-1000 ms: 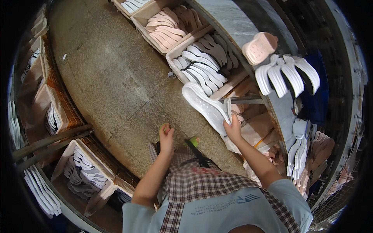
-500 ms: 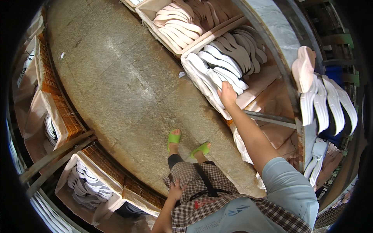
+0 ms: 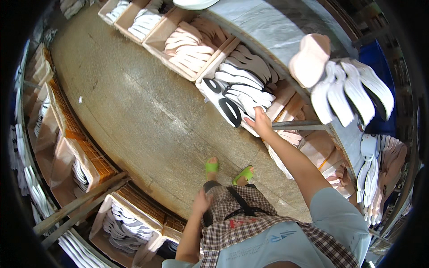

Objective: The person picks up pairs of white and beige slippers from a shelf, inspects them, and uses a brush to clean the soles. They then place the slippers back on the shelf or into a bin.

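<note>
My right hand (image 3: 260, 121) reaches to the near end of a basket of shoe soles. Its fingers and thumb close on the end of a white shoe sole (image 3: 222, 99) with black oval patches, tilted along the basket's rim. Just beyond the fingers lies a pile of white soles (image 3: 241, 77), with grey ones (image 3: 252, 60) behind. My left hand (image 3: 202, 202) hangs in front of my checked apron (image 3: 219, 205), slightly blurred, fingers loosely apart and nothing in them.
Further baskets hold pinkish soles (image 3: 190, 47) and white soles (image 3: 145, 21). On the grey-topped bench (image 3: 261, 24) at right sit a pink sole (image 3: 309, 60) and several white soles (image 3: 353, 91). More lined baskets (image 3: 96, 161) and a metal bar (image 3: 80, 198) stand at left. A bar (image 3: 298, 125) crosses beneath my right forearm.
The white sole at the basket's rim has turned, so its black patches now show. My left hand has lifted away from the apron. The view has shifted toward the bench.
</note>
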Demonstrator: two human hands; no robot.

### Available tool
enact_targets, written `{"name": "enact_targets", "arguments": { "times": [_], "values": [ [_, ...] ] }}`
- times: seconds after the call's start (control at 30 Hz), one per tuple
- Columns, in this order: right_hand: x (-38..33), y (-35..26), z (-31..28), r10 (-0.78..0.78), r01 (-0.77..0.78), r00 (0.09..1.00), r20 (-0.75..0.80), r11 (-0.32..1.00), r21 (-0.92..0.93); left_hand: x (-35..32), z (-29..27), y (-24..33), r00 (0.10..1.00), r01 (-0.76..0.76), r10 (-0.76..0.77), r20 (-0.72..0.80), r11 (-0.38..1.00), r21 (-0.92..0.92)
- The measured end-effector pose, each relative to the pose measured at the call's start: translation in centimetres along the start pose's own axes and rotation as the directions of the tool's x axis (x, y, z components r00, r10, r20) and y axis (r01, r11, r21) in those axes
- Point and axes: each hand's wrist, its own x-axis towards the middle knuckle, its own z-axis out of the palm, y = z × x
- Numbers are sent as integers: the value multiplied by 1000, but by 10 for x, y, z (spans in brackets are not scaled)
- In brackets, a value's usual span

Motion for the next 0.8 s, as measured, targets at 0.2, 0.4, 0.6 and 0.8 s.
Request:
{"name": "enact_targets", "arguments": {
  "times": [0.2, 0.4, 0.6, 0.8],
  "values": [
    [-90, -9, -130, 78, -94, 983, 165, 991, 93, 62, -105, 144, 938, -237, 252, -237, 967, 90],
    [-194, 4, -238, 119, -101, 989, -83, 976, 193, 61, -181, 401, 365, -881, 742, -563, 470, 49],
    [-247, 46, -339, 518, -351, 790, -328, 820, 452, 7, -176, 622, 288, -956, 885, -365, 289, -52],
    [-253, 121, -447, 375, -334, 578, -725, 919, 209, 18, -174, 741, 702, -674, 609, 369, 736, 67]
  ]
}}
